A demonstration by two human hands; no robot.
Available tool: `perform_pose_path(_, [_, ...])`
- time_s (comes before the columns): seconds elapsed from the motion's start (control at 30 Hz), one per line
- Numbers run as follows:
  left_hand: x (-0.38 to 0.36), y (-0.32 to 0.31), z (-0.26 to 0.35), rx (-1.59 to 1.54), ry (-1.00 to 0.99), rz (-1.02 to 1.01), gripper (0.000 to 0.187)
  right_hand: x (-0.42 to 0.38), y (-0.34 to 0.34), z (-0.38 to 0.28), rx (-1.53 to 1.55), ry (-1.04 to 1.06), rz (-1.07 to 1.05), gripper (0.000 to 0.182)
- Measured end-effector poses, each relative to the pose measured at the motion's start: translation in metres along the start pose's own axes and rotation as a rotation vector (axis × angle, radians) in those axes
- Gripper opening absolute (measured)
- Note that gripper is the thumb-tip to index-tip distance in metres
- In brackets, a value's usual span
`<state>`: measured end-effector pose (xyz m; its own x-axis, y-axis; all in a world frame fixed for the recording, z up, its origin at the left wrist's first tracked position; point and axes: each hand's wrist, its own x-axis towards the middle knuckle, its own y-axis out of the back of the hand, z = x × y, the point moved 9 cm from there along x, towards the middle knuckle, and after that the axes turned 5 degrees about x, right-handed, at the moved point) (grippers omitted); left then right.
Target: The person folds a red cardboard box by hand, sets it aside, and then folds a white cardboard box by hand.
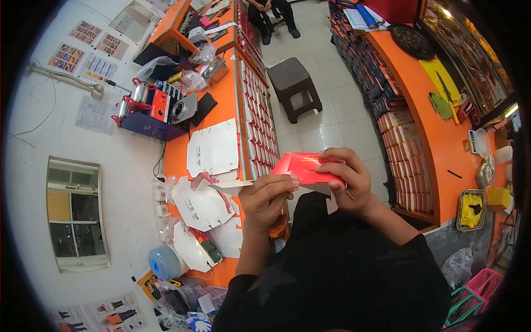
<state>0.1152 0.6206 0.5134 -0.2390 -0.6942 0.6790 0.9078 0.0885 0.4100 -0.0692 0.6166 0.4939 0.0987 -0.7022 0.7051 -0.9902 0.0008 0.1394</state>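
Both of my hands are on a red cardboard piece with small gold print, held in front of my chest. My left hand pinches its left end, with pale flaps sticking out to the left. My right hand grips the right end, fingers on top and thumb at the near edge. A white flap hangs below it. To the left, flat white cardboard sheets and partly folded white pieces lie on the orange counter.
A purple and red machine stands on the left counter. A dark stool is on the tiled floor, and a seated person is beyond it. Stacked boxes fill shelves under the right counter. A blue round container sits lower left.
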Motion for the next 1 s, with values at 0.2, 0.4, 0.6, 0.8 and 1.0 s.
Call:
perform_pose_path(0.2, [0.004,-0.011,0.007,0.027,-0.024,-0.014,0.029,-0.001,0.000,0.004,-0.059,0.042,-0.034,0.034])
perform_pose_path(0.4, [-0.002,-0.015,-0.010,-0.137,0.150,-0.041,0.028,0.001,0.011,0.007,-0.007,-0.008,0.036,0.032])
perform_pose_path(0.6, [0.008,-0.024,0.001,-0.005,0.124,-0.001,0.026,0.001,0.003,0.000,-0.103,0.055,-0.031,0.027])
perform_pose_path(0.8, [0.003,-0.027,0.010,0.219,0.034,0.064,0.027,0.000,0.000,0.002,-0.021,-0.004,0.020,0.030])
perform_pose_path(1.0, [-0.017,-0.047,0.007,0.501,-0.053,0.061,0.040,-0.002,-0.008,0.002,0.003,-0.004,0.070,0.032])
